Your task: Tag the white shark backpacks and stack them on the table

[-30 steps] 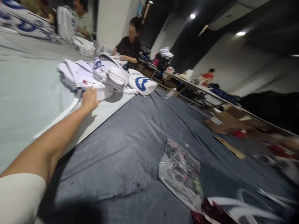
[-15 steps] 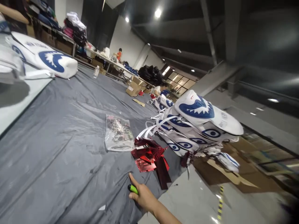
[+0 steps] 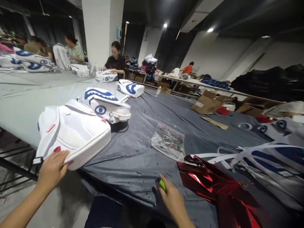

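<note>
L hand (image 3: pixel 52 167) clamped on near edge of white bag (image 3: pixel 78 129), fingers over the top; underside of grip hidden. Bag lies just fwd + R of that hand, at table edge, partly on pale table (image 3: pixel 19 98), partly on gray cloth (image 3: pixel 128 145). Red tag (image 3: pixel 50 128) on bag strap, a bit fwd of L hand; blk buckle (image 3: pixel 38 160) just L of it.

R hand (image 3: pixel 172 196) well apart from L, over cloth, thumb + index closed around green tool (image 3: pixel 162 185) w/ blk end; too small to tell what kind. Red foil (image 3: pixel 209 183) near, R of R hand, in a loose heap. Fwd of R hand: clear pouch (image 3: pixel 168 139), flat on cloth, small bits inside, can't tell what. Past foil, fwd-R: white straps (image 3: pixel 223 155), tangled.

Farther fwd of L hand, right behind bag: 2nd bag (image 3: pixel 104 107) w/ blue eye + teeth print. Beyond that, 3rd bag (image 3: pixel 130 88), same print, on its side. Well fwd of R hand: bottle (image 3: pixel 158 91), upright. Fwd-R of R hand: cardboard strip (image 3: pixel 215 123), then box (image 3: pixel 205 103), flaps up.

Farthest fwd of L hand: co-worker (image 3: pixel 116 61) in blk top, hands at another white bag, approx. across table. More ppl seated farther L.
</note>
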`<act>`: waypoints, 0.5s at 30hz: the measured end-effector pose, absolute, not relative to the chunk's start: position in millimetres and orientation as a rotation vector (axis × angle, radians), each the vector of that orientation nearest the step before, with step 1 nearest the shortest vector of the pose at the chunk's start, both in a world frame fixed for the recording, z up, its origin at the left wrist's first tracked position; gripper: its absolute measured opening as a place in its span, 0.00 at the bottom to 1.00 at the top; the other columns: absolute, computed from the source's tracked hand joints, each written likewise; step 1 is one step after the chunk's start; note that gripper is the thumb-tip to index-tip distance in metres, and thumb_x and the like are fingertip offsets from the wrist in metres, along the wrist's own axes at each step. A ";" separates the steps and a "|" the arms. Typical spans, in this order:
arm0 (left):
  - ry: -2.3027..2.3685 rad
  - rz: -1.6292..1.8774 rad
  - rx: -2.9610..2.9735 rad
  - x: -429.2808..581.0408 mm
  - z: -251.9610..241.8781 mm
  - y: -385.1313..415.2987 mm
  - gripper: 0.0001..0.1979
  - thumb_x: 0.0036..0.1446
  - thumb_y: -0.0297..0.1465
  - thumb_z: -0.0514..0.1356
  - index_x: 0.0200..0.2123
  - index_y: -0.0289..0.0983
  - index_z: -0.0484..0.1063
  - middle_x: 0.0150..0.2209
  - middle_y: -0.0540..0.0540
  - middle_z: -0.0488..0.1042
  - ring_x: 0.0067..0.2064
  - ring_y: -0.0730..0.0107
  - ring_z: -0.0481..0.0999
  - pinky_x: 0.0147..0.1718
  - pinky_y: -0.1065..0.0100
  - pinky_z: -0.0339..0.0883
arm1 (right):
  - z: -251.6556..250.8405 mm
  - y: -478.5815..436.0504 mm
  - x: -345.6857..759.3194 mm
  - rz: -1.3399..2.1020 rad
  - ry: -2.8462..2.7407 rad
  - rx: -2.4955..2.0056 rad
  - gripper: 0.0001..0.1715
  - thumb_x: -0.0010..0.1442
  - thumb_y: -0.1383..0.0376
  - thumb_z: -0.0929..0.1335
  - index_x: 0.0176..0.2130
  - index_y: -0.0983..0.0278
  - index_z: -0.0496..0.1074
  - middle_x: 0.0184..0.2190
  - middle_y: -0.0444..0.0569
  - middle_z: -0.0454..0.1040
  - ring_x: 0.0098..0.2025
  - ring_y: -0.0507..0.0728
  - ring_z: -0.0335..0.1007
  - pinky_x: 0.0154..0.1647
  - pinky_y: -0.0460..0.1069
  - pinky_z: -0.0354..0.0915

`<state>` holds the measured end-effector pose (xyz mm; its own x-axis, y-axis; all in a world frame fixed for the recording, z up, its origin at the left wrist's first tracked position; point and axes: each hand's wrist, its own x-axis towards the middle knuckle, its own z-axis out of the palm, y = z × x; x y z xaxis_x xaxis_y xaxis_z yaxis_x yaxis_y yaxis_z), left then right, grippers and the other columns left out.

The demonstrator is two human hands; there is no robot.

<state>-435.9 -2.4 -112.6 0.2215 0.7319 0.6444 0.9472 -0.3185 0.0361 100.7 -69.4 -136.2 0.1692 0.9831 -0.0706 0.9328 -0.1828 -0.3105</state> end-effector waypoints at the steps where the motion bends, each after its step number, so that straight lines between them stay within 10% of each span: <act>1: -1.533 -0.828 -2.157 -438.5 -115.2 -24.6 0.18 0.62 0.36 0.55 0.54 0.40 0.69 0.48 0.40 0.79 0.50 0.51 0.77 0.54 0.50 0.66 | -127.4 -62.7 91.6 0.322 -1.891 -2.147 0.29 0.66 0.60 0.59 0.63 0.63 0.67 0.56 0.55 0.74 0.54 0.64 0.73 0.51 0.54 0.68; 9: -1.709 -0.739 -2.021 -404.1 -105.3 -73.1 0.33 0.64 0.41 0.53 0.70 0.47 0.49 0.59 0.37 0.71 0.60 0.43 0.70 0.58 0.40 0.60 | -23.1 84.8 -38.9 -0.117 -2.217 -1.559 0.35 0.64 0.70 0.63 0.68 0.63 0.57 0.69 0.59 0.54 0.69 0.66 0.48 0.65 0.58 0.54; 15: -1.802 -0.861 -1.846 -381.0 -117.3 -43.9 0.39 0.62 0.39 0.56 0.72 0.50 0.43 0.55 0.37 0.73 0.49 0.42 0.76 0.58 0.37 0.60 | -8.8 193.6 -114.7 -0.114 -2.465 -1.659 0.39 0.67 0.65 0.65 0.71 0.61 0.48 0.72 0.61 0.43 0.73 0.69 0.36 0.68 0.66 0.41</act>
